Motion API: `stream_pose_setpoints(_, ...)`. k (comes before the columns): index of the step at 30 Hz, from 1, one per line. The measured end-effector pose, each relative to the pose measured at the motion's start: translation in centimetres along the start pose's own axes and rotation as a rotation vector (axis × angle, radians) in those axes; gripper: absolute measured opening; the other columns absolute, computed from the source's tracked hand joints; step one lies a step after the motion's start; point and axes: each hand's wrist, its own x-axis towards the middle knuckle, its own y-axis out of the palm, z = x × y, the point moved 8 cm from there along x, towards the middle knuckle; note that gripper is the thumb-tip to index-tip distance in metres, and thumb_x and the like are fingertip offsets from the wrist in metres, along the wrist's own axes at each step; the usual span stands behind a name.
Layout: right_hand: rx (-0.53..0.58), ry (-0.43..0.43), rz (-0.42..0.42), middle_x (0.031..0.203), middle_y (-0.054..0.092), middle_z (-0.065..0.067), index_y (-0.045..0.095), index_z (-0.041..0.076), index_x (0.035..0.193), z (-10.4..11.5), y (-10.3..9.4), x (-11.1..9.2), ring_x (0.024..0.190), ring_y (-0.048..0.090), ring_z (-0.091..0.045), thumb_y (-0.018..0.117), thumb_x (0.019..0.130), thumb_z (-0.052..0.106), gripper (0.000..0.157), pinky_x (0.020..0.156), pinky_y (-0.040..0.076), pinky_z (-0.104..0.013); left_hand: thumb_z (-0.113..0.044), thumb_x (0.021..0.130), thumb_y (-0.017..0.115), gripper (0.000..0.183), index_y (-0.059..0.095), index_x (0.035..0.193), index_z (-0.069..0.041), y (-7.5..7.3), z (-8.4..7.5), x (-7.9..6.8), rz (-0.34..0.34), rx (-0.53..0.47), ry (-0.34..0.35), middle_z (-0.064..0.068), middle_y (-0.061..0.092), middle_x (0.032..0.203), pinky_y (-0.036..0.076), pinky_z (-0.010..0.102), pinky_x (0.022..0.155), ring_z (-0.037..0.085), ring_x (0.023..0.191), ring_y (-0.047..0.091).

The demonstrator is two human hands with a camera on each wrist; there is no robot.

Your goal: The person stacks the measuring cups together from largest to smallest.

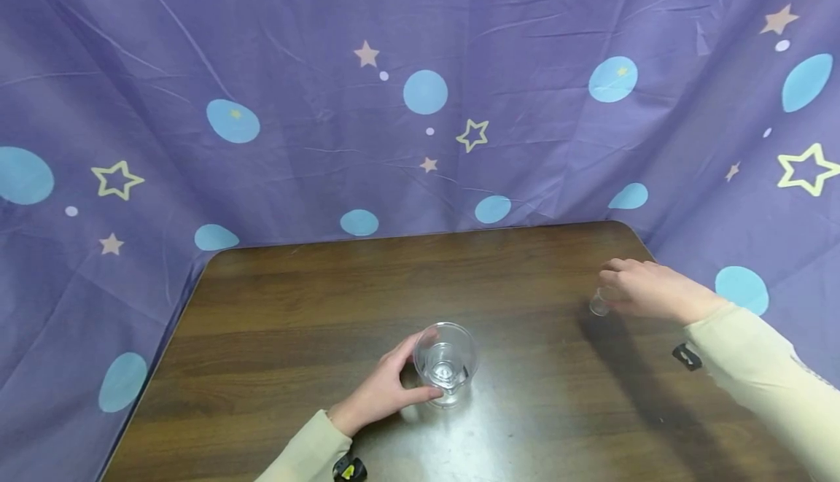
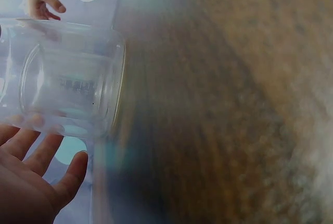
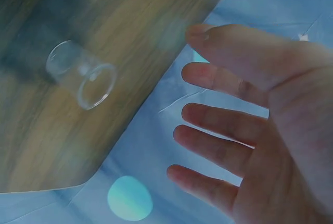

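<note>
A large clear cup [image 1: 448, 356] stands on the table in the head view, with ring shapes showing inside it. My left hand [image 1: 386, 393] wraps its side, thumb at the near side and fingers round the far side. In the left wrist view, several fingertips lie against the cup's wall [image 2: 67, 81]. To the right, a small clear cup [image 3: 80, 75] stands on the tabletop near its edge. My right hand [image 1: 646, 291] is beside and above this small cup, overlapping it in the head view. The right wrist view shows its fingers [image 3: 221, 122] extended and apart from the small cup.
The brown wooden table [image 1: 315, 300] has rounded far corners. A purple curtain [image 1: 315, 74] with stars and blue dots hangs behind it and along both sides. Dark straps with small devices [image 1: 687, 356] sit at both wrists. The right arm casts a long shadow across the wood.
</note>
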Motion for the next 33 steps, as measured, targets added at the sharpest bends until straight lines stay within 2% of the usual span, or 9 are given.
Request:
stream_pose_setpoints(8,0.002,0.019,0.043,0.096,0.066,0.001,0.073,0.019,0.098,-1.7,1.0,-1.2,0.083,0.066,-0.024,0.087,0.076,0.011,0.027,0.067,0.058,-0.043,-0.033,0.082,0.089,0.090,0.043,0.158,-0.018,0.1,0.0,0.0,0.006,-0.010,0.009,0.001,0.053,0.155,0.047,0.038,0.112,0.022,0.140,0.050)
stream_pose_setpoints(13,0.026,0.083,0.068,0.096,0.067,-0.005,0.075,0.009,0.105,-3.0,1.7,-1.5,0.083,0.067,-0.029,0.086,0.079,0.015,0.029,0.071,0.059,-0.051,-0.033,0.083,0.089,0.091,0.042,0.159,-0.017,0.1,0.0,0.0,0.005,-0.005,0.021,0.001,0.053,0.155,0.047,0.038,0.111,0.022,0.140,0.050)
stream_pose_setpoints(18,-0.005,0.149,0.099,0.087,0.061,-0.004,0.072,0.008,0.089,-3.9,2.5,-1.8,0.072,0.062,-0.023,0.083,0.085,0.022,0.018,0.064,0.058,-0.051,-0.033,0.083,0.089,0.091,0.042,0.159,-0.016,0.1,0.0,0.1,0.002,-0.003,0.028,0.001,0.053,0.155,0.048,0.038,0.111,0.022,0.140,0.051)
stream_pose_setpoints(20,-0.014,0.178,0.096,0.081,0.058,-0.003,0.069,0.010,0.079,-4.2,2.8,-1.8,0.067,0.058,-0.021,0.081,0.087,0.024,0.020,0.059,0.055,-0.050,-0.034,0.083,0.089,0.090,0.043,0.158,-0.017,0.0,0.0,0.1,0.002,-0.002,0.027,0.001,0.053,0.155,0.048,0.038,0.111,0.022,0.140,0.051)
stream_pose_setpoints(22,-0.035,0.228,0.085,0.079,0.057,-0.004,0.065,0.013,0.070,-4.5,3.0,-1.9,0.065,0.057,-0.024,0.078,0.090,0.028,0.028,0.059,0.054,-0.052,-0.034,0.083,0.089,0.090,0.043,0.158,-0.017,0.0,0.0,0.1,0.002,-0.002,0.022,0.001,0.053,0.155,0.048,0.038,0.110,0.022,0.140,0.050)
stream_pose_setpoints(28,-0.053,0.428,0.081,0.083,0.063,-0.015,0.061,0.011,0.062,-5.5,4.4,-2.4,0.082,0.061,-0.041,0.065,0.099,0.047,0.052,0.074,0.050,-0.063,-0.034,0.083,0.089,0.091,0.042,0.159,-0.018,0.0,-0.1,0.1,0.005,0.007,0.028,0.001,0.053,0.156,0.048,0.037,0.110,0.022,0.139,0.051)
stream_pose_setpoints(33,-0.043,0.506,0.059,0.085,0.065,-0.017,0.061,0.012,0.060,-5.7,5.1,-2.3,0.092,0.060,-0.043,0.058,0.102,0.053,0.059,0.075,0.047,-0.063,-0.034,0.083,0.089,0.092,0.041,0.159,-0.017,0.0,-0.3,0.0,0.006,0.001,0.043,0.002,0.052,0.155,0.048,0.038,0.110,0.023,0.139,0.052)
